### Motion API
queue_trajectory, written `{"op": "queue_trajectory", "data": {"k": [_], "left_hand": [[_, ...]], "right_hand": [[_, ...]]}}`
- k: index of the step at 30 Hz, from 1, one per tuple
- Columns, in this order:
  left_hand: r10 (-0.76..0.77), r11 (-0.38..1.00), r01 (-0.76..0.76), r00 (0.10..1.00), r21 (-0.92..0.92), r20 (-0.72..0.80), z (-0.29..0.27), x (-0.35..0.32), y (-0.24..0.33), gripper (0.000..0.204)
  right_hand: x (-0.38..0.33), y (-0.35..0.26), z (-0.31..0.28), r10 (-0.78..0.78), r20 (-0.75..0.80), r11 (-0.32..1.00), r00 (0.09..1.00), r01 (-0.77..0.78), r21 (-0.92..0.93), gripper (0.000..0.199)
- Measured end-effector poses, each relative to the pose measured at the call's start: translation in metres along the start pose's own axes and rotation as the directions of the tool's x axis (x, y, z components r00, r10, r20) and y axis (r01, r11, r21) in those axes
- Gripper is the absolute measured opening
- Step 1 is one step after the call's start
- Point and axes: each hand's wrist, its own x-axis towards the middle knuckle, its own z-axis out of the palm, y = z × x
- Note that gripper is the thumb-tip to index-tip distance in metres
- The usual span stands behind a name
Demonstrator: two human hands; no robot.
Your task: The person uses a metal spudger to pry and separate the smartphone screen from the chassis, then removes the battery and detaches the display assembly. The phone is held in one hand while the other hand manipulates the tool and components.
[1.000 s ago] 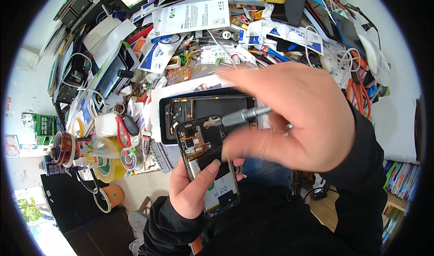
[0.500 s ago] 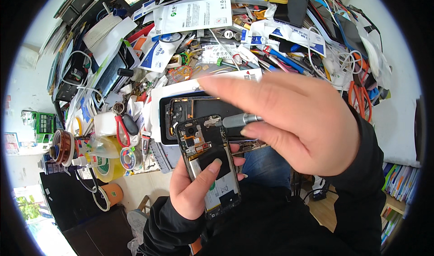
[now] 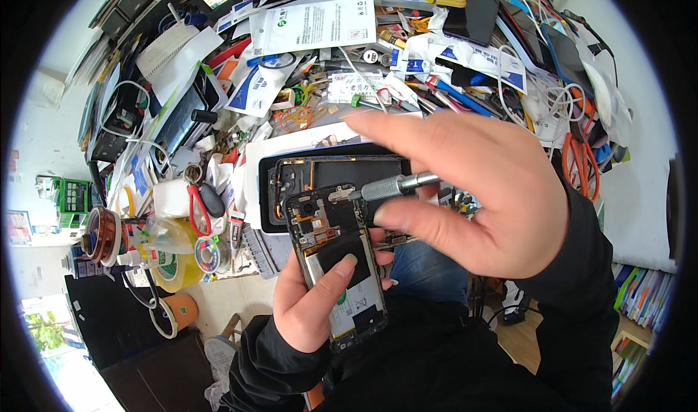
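**Bare right hand (image 3: 494, 201) has shifted; bare left hand (image 3: 309, 314) keeps its place**

Against the previous view, the right index fingertip sits further right and the thumb tip further left. The grey knurled metal screwdriver (image 3: 384, 189) now slants more, its rear end higher. The slim black phone with its innards exposed (image 3: 366, 296) is practically unmoved.

Location: the phone is in the left hand, in front of the wearer, inner side up, its top end overlapping in my view a flat black shell with a copper-coloured strip (image 3: 349, 170). That shell lies on a white card (image 3: 254, 154) at the near side of the bench.

Left grip: closed firmly around the phone; the thumb lies across the silver-and-black battery area, fingertips show at the far edge.

Right grip: thumb and index spread wide, screwdriver between them. The other fingers are mostly hidden, so I cannot tell whether they clasp it. Its front end meets the phone's upper right edge; whether the bit sits in a screw, I cannot tell.

Surroundings: to the left, a red-and-dark-grey handled tool (image 3: 195, 212) and a multicoloured round spool (image 3: 209, 254); to the right, long orange tool handles (image 3: 578, 165). At the back, a white printed pouch (image 3: 313, 26) lies over the clutter.
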Motion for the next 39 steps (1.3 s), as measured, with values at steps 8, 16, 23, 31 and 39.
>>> {"op": "queue_trajectory", "data": {"k": [8, 16, 23, 31, 39], "left_hand": [[0.077, 0.997, -0.077, 0.997, -0.002, -0.024, 0.005, 0.006, 0.003, 0.046], [0.192, 0.981, -0.189, 0.98, 0.055, -0.057, 0.009, 0.012, 0.008, 0.048], [0.233, 0.753, -0.096, 0.964, 0.651, -0.127, 0.006, 0.008, 0.033, 0.057], [0.388, -0.303, -0.269, 0.841, 0.914, 0.376, 0.0, 0.026, 0.029, 0.084], [0.454, 0.593, -0.26, 0.889, 0.762, -0.05, 0.0, 0.01, 0.033, 0.059]], "right_hand": [[-0.007, 0.005, -0.013, 0.019, 0.036, 1.0, 0.999, -0.018, -0.02, 0.043], [-0.019, 0.019, -0.014, 0.085, 0.012, 0.996, 0.996, -0.084, -0.021, 0.03], [-0.021, 0.035, -0.018, 0.232, -0.123, 0.967, 0.965, -0.243, -0.08, 0.023], [-0.017, 0.029, 0.025, 0.128, -0.121, 0.989, 0.984, -0.136, -0.061, 0.014], [-0.024, 0.058, 0.001, 0.136, -0.286, 0.929, 0.949, -0.222, -0.296, 0.016]]}}
